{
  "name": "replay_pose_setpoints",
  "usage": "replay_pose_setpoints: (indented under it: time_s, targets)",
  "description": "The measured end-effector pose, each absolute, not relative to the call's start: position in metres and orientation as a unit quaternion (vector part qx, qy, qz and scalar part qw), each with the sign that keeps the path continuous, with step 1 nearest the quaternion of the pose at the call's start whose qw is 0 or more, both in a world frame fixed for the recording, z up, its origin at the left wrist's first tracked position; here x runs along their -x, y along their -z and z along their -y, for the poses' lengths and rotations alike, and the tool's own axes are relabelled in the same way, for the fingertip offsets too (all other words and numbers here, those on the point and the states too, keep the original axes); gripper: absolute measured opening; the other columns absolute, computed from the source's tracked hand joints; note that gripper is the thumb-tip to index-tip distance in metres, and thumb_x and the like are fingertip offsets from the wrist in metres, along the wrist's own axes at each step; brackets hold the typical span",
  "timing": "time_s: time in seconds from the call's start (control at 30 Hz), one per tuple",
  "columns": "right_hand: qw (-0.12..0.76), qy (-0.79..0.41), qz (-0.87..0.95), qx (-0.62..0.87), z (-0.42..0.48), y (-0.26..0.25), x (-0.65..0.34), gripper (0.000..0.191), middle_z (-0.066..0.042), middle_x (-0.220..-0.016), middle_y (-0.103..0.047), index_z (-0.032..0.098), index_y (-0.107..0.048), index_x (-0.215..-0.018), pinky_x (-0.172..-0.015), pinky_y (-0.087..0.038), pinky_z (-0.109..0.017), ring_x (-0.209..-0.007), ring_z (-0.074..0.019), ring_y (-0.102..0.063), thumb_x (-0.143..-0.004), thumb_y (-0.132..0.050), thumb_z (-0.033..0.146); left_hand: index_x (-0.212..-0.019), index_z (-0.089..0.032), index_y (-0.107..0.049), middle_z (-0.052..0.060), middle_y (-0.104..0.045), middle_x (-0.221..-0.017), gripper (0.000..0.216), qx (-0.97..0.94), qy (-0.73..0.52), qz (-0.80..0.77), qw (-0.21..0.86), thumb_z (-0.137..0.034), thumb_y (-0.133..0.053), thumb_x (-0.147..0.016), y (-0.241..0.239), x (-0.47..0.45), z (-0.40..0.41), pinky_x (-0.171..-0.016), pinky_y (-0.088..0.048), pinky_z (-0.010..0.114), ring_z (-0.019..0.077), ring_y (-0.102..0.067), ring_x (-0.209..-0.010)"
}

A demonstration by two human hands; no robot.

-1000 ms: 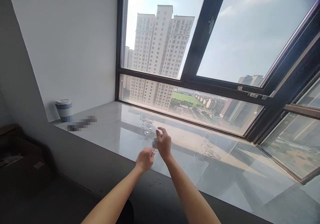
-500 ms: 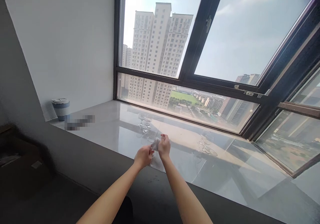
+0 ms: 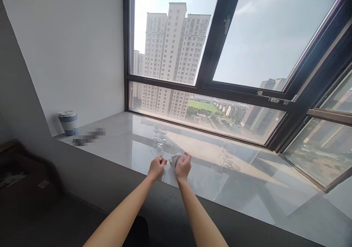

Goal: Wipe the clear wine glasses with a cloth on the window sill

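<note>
My left hand [image 3: 156,168] is closed around the stem of a clear stemmed glass [image 3: 157,151], whose bowl rises above my fingers. Just to the right, my right hand [image 3: 183,166] is closed on a small white cloth [image 3: 175,159], held apart from the glass. Both hands hover over the glossy grey window ledge [image 3: 132,148]. Two more clear glasses [image 3: 160,134] stand further back on the ledge.
Another group of clear glasses [image 3: 227,158] stands to the right on the ledge. A blue-and-white lidded cup [image 3: 67,122] sits by the wall at the far left, next to a blurred dark object [image 3: 88,137]. Large dark-framed windows [image 3: 209,82] close off the back.
My right hand has come off the glass bowl and dropped to the right with the cloth. My left hand has shifted the glass slightly left, so its bowl now shows.
</note>
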State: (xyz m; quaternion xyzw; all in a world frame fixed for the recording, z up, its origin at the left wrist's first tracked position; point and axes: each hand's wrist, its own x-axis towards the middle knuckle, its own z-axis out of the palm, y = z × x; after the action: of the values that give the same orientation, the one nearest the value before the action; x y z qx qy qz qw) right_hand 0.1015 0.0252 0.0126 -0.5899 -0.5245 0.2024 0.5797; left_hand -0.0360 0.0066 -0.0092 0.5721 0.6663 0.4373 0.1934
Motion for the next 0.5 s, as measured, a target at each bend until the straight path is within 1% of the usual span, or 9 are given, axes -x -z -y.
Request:
replay_pose_setpoints:
  time_s: [0.07, 0.13, 0.2, 0.27, 0.4, 0.5]
  targets:
    - [0.558, -0.210, 0.533, 0.601, -0.026, -0.006, -0.103, 0.039, -0.008, -0.078, -0.066, 0.015, -0.048, -0.118, -0.063, -0.039, -0.029, -0.073, -0.0252, -0.062, -0.088, -0.035, 0.035, -0.062, -0.017, -0.060, 0.005, -0.065, -0.072, 0.031, -0.559, -0.460, -0.659, 0.205, -0.039, -0.052, -0.083, 0.010, 0.038, -0.008, -0.062, -0.035, 0.025, 0.0153, -0.057, -0.066]
    - [0.534, -0.244, 0.556, 0.589, -0.024, 0.000, -0.097, 0.040, -0.007, -0.074, -0.066, 0.014, -0.047, -0.120, -0.062, -0.040, -0.030, -0.070, -0.0252, -0.062, -0.088, -0.035, 0.034, -0.062, -0.017, -0.060, 0.005, -0.065, -0.069, 0.032, -0.557, -0.475, -0.648, 0.211, -0.040, -0.052, -0.082, 0.011, 0.039, -0.009, -0.062, -0.035, 0.025, 0.0156, -0.057, -0.066]
    - [0.516, -0.282, 0.580, 0.563, -0.021, 0.005, -0.086, 0.040, -0.005, -0.070, -0.065, 0.015, -0.046, -0.121, -0.061, -0.041, -0.030, -0.067, -0.0248, -0.062, -0.089, -0.035, 0.035, -0.061, -0.017, -0.060, 0.005, -0.065, -0.068, 0.032, -0.553, -0.482, -0.649, 0.203, -0.041, -0.052, -0.081, 0.013, 0.040, -0.010, -0.062, -0.035, 0.025, 0.0156, -0.057, -0.065]
    - [0.506, -0.301, 0.593, 0.549, -0.017, 0.007, -0.073, 0.040, -0.005, -0.071, -0.065, 0.015, -0.046, -0.121, -0.062, -0.043, -0.030, -0.068, -0.0249, -0.063, -0.089, -0.036, 0.035, -0.061, -0.017, -0.060, 0.006, -0.066, -0.068, 0.033, -0.543, -0.484, -0.660, 0.188, -0.041, -0.052, -0.081, 0.014, 0.042, -0.011, -0.061, -0.035, 0.025, 0.0153, -0.057, -0.064]
    - [0.495, -0.315, 0.583, 0.561, -0.015, 0.004, -0.062, 0.044, -0.006, -0.071, -0.065, 0.013, -0.045, -0.123, -0.063, -0.045, -0.032, -0.068, -0.0260, -0.064, -0.085, -0.041, 0.035, -0.065, -0.017, -0.060, 0.007, -0.066, -0.069, 0.033, -0.524, -0.490, -0.676, 0.169, -0.043, -0.049, -0.083, 0.015, 0.044, -0.013, -0.062, -0.036, 0.025, 0.0167, -0.058, -0.065]
    - [0.481, -0.316, 0.587, 0.569, -0.019, -0.003, -0.070, 0.047, -0.007, -0.072, -0.066, 0.011, -0.043, -0.126, -0.063, -0.046, -0.033, -0.068, -0.0261, -0.065, -0.085, -0.042, 0.035, -0.071, -0.017, -0.062, 0.008, -0.067, -0.072, 0.034, -0.512, -0.499, -0.682, 0.155, -0.044, -0.047, -0.084, 0.016, 0.045, -0.013, -0.064, -0.039, 0.027, 0.0192, -0.061, -0.070]
